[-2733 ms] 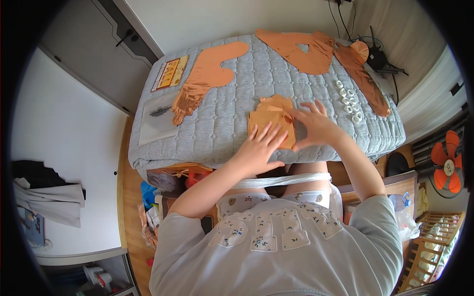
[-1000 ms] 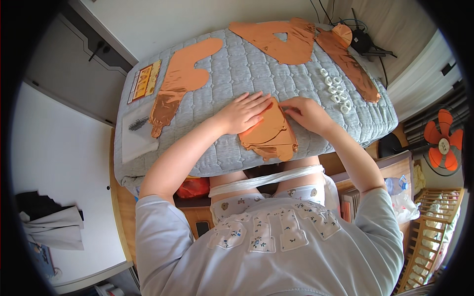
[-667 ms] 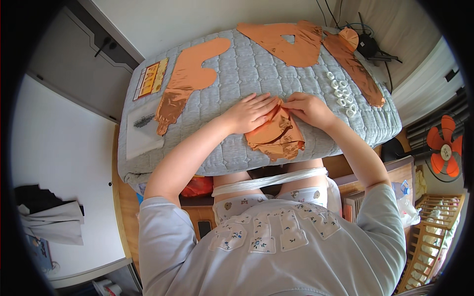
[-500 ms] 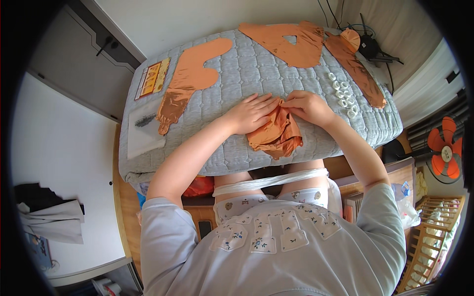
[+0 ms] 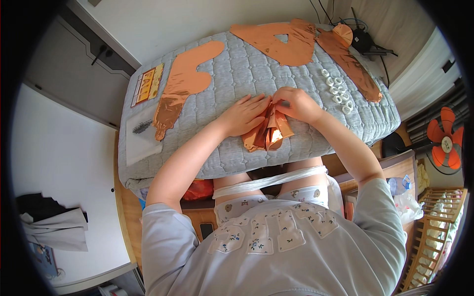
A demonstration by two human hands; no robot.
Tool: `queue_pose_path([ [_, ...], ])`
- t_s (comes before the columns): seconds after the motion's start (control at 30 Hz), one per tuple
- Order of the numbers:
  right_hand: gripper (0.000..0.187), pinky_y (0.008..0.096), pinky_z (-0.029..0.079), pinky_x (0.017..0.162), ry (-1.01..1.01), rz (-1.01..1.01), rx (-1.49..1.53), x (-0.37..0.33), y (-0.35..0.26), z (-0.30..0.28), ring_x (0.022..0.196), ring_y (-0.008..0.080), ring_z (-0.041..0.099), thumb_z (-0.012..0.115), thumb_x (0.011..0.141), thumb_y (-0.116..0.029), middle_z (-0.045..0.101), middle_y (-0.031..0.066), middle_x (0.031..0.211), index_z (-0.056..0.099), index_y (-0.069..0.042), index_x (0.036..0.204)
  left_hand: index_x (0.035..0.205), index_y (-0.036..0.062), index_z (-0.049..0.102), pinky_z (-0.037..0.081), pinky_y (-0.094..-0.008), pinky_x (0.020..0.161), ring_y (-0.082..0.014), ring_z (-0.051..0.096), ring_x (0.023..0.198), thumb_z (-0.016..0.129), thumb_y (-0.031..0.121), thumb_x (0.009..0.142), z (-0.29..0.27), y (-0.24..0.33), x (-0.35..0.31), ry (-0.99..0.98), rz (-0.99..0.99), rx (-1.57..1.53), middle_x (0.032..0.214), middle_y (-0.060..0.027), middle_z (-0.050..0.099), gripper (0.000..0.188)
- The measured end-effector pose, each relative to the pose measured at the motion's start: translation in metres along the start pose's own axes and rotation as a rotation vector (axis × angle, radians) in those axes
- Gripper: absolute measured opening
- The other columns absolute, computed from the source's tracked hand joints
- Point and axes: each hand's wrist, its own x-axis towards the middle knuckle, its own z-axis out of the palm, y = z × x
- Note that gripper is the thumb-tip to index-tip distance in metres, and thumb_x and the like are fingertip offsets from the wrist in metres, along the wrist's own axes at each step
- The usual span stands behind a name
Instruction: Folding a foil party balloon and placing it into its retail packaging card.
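Pinching folded copper foil [image 5: 282, 130] near the front edge of the mattress [image 5: 242, 74], right hand [image 5: 297, 104] in narrow grip; pressing it with a flat left hand [image 5: 243, 116]. Apparently only part-opened, versus foil shapes [image 5: 291, 53] already spread farther back.

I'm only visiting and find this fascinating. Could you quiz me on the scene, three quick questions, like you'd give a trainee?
1. True or false: the white rings lie to the right of the gathered copper-coloured foil.
2. What stands beyond the right side of the grey mattress: (a) a floor lamp, (b) an orange-bladed fan, (c) a television?
3. Which hand has its fingers stretched out rather than curled?

Key: 1. True. 2. b. 3. The left hand; the right hand curls at the foil's far end.
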Motion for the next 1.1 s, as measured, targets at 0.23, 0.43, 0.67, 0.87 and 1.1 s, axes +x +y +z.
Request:
queue_pose_path([
  [0.23,0.033,0.039,0.057,0.093,0.011,-0.026,0.075,-0.01,-0.004,0.002,0.105,0.0342,0.071,0.072,0.083,0.004,0.073,0.0151,0.114,0.075,-0.002,0.116,0.164,0.0035,0.027,0.02,-0.0487,0.129,-0.0262,0.026,0.158,0.044,0.032,0.109,0.006,-0.004,0.0,0.015,-0.001,0.061,0.17,-0.012,0.03,0.064],
  [0.43,0.03,0.0368,0.057,0.091,0.039,0.079,0.094,-0.015,0.002,0.005,0.104,0.0327,0.072,0.072,0.084,0.005,0.074,0.015,0.115,0.077,-0.002,0.113,0.164,0.0048,0.026,0.019,-0.0477,0.129,-0.0245,0.024,0.159,0.039,0.038,0.111,0.003,-0.002,0.001,0.003,-0.03,0.013,0.171,-0.01,0.03,0.064],
  [0.67,0.023,0.0374,0.059,0.088,0.023,0.091,0.114,-0.014,-0.001,0.004,0.101,0.0313,0.073,0.075,0.082,0.003,0.075,0.0144,0.113,0.078,0.0,0.105,0.164,0.0056,0.028,0.019,-0.0472,0.129,-0.024,0.026,0.158,0.036,0.038,0.112,0.003,-0.003,0.001,0.006,-0.04,-0.024,0.171,-0.0094,0.031,0.062],
  [0.87,0.027,0.0382,0.059,0.09,0.037,0.032,0.032,-0.014,-0.003,0.004,0.104,0.0326,0.073,0.076,0.08,0.003,0.075,0.0146,0.114,0.077,0.0,0.106,0.164,0.0068,0.029,0.02,-0.0475,0.129,-0.0236,0.027,0.158,0.041,0.035,0.111,0.005,-0.004,-0.001,0.041,-0.017,-0.006,0.17,-0.0086,0.031,0.061],
  [1.1,0.032,0.0385,0.059,0.093,0.016,0.028,0.046,-0.02,-0.001,0.002,0.108,0.0327,0.072,0.074,0.08,0.004,0.075,0.016,0.119,0.078,-0.002,0.111,0.164,0.0079,0.029,0.022,-0.0474,0.129,-0.0229,0.027,0.158,0.042,0.033,0.111,0.004,-0.002,0.001,0.048,-0.011,-0.017,0.171,-0.0062,0.032,0.061],
])
